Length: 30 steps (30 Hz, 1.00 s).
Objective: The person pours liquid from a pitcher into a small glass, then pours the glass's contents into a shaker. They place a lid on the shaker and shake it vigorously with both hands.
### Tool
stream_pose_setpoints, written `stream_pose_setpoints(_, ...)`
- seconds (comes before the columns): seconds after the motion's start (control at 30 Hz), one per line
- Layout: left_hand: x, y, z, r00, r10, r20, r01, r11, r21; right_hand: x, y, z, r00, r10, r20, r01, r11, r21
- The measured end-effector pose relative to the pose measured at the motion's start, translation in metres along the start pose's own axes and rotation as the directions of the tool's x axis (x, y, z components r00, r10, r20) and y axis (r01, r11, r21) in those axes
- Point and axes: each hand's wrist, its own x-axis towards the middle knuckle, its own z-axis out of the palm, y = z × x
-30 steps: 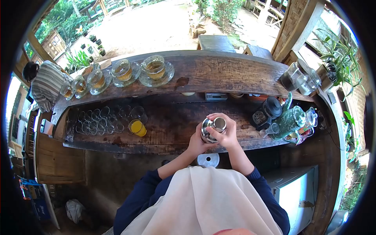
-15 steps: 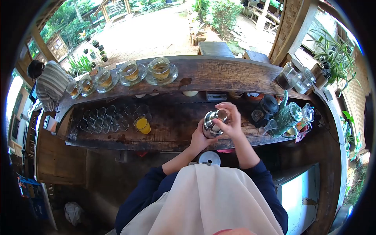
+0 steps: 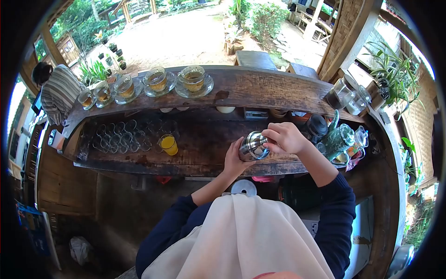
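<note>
A shiny metal cocktail shaker [image 3: 253,145] is held tilted over the front edge of the lower wooden counter, its narrow top end pointing right. My left hand [image 3: 233,159] is wrapped around its body from the left. The fingers of my right hand [image 3: 285,138] are closed around the cap end, and they hide most of the cap. To the left, a glass of yellow juice [image 3: 169,145] stands on the counter, apart from both hands.
Several empty glasses [image 3: 121,137] stand at the left of the lower counter [image 3: 200,156]. Tea cups [image 3: 193,79] on saucers line the raised ledge [image 3: 260,86]. At right are a black-lidded pot [image 3: 317,125], a green pitcher [image 3: 338,139] and jars [image 3: 341,93]. A person [image 3: 58,93] is at far left.
My right hand has turned over and its fingers now close around the shaker's top end, with the forearm swung right. The shaker has tilted further to the right in my left hand.
</note>
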Motion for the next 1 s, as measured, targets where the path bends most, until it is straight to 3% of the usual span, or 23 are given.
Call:
stream_pose_setpoints(0.1, 0.001, 0.002, -0.002, 1.0, 0.022, -0.002, -0.022, 0.999, 0.05, -0.006, 0.001, 0.01, 0.995, 0.067, 0.068, -0.071, 0.996, 0.056)
stream_pose_setpoints(0.17, 0.001, 0.004, -0.002, 1.0, 0.027, 0.002, -0.027, 0.997, 0.076, -0.011, -0.001, 0.015, 0.982, 0.187, 0.018, -0.188, 0.981, 0.045)
stream_pose_setpoints(0.6, 0.001, 0.004, -0.001, 0.999, -0.051, -0.008, 0.051, 0.999, 0.004, 0.004, -0.027, 0.025, 0.914, 0.394, -0.099, -0.404, 0.906, -0.124)
stream_pose_setpoints(0.7, 0.002, 0.005, -0.001, 0.999, -0.053, -0.009, 0.053, 0.999, 0.01, 0.007, -0.031, 0.027, 0.883, 0.454, -0.117, -0.469, 0.861, -0.198)
stream_pose_setpoints(0.77, 0.001, 0.005, -0.002, 0.998, -0.063, -0.003, 0.063, 0.998, 0.017, 0.01, -0.034, 0.03, 0.8, 0.596, -0.069, -0.584, 0.746, -0.32)
stream_pose_setpoints(0.87, 0.0, 0.003, -0.001, 0.999, -0.05, -0.013, 0.05, 0.999, 0.006, 0.017, -0.039, 0.031, 0.763, 0.639, -0.1, -0.615, 0.67, -0.416)
stream_pose_setpoints(1.0, 0.001, 0.002, 0.0, 0.999, -0.027, -0.036, 0.027, 1.0, 0.003, 0.02, -0.037, 0.033, 0.754, 0.649, -0.104, -0.635, 0.678, -0.372)
